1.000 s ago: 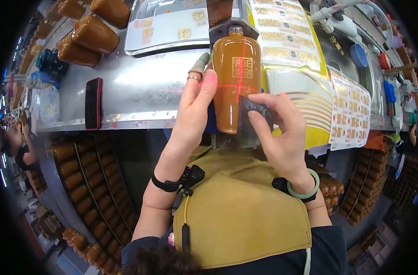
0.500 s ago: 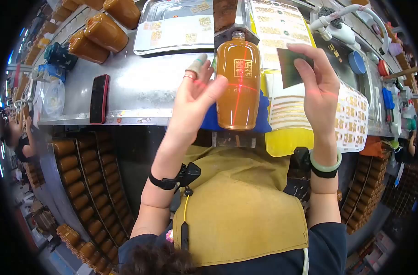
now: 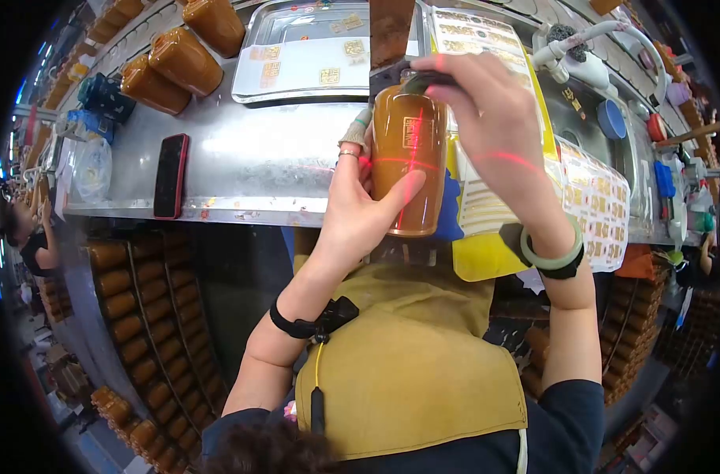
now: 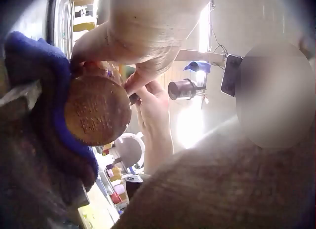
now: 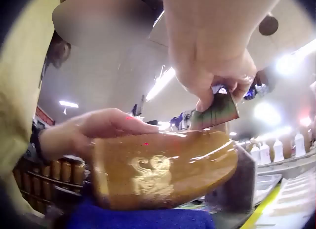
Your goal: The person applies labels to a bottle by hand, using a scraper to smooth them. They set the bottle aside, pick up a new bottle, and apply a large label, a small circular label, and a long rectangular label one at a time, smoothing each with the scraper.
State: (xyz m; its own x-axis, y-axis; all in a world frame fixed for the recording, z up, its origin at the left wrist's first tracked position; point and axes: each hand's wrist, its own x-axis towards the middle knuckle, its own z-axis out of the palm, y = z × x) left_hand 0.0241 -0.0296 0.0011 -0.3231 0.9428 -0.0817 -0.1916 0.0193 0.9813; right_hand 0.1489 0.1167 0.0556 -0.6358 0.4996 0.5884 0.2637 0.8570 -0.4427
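A glossy brown bottle [image 3: 394, 150] lies on its back with its neck pointing away, a square gold character label [image 3: 418, 133] on its front. My left hand [image 3: 362, 212] holds it, thumb across the lower front and fingers along the left side; one finger wears a cloth cover. My right hand [image 3: 498, 118] pinches a thin dark, flexible square scraper [image 5: 217, 112] close over the bottle's shoulder. The round base [image 4: 98, 111] faces the left wrist camera. On the side toward the right wrist camera is a gold emblem [image 5: 152, 175]. Red laser lines cross the bottle.
A blue cloth [image 5: 138, 219] lies under the bottle. Behind it stands a metal tray [image 3: 301, 83] with gold labels. Label sheets [image 3: 486, 47] lie to the right, a phone [image 3: 170, 175] to the left. More brown bottles [image 3: 185, 62] stand at the back left.
The right hand first moved the scraper off the bottle to the right, then back to its shoulder. The left hand, lifted off half a second ago, now grips the bottle, which has turned slightly.
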